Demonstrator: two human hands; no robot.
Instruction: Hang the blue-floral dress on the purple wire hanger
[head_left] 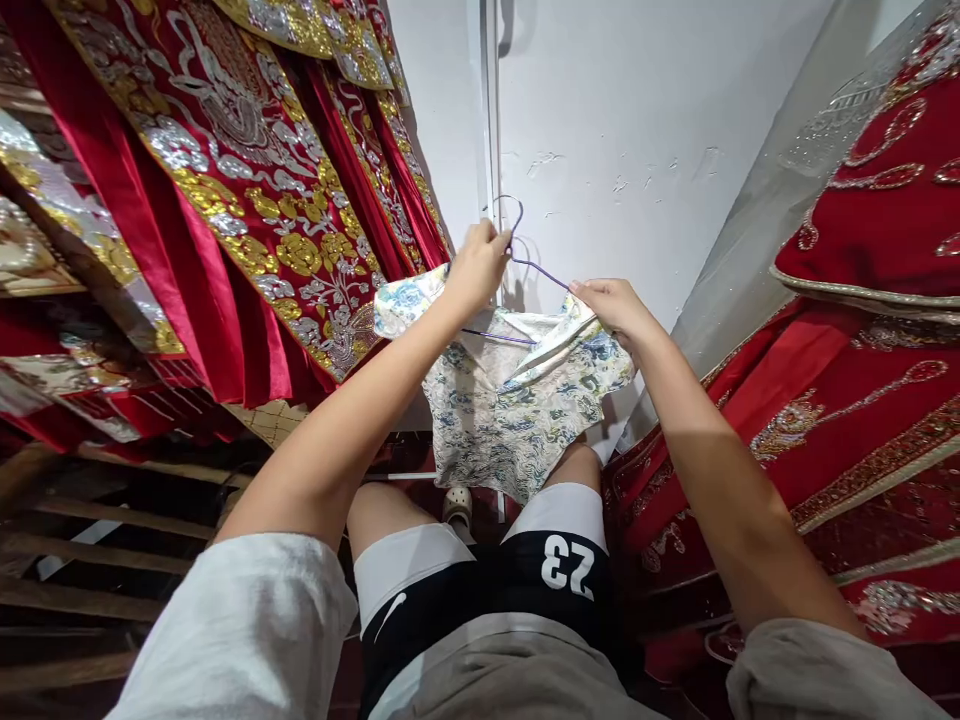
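A white short-sleeved top [510, 420] with a blue and yellow floral print hangs in front of my thighs, partly on a thin purple clothes hanger [541, 268]. My left hand [480, 262] is closed around the hanger near the base of its hook. My right hand [611, 302] pinches the top's shoulder at the neckline, where the hanger's right arm enters the cloth. The hanger's lower bar shows through the open V neck. The hanger's left arm is hidden behind my left hand and forearm.
Red garments with gold and silver embroidery [300, 200] hang close on the left. Beaded red garments [862, 400], partly behind clear plastic, hang on the right. A scuffed white wall [622, 130] stands ahead. Wooden slats [112, 560] lie at lower left.
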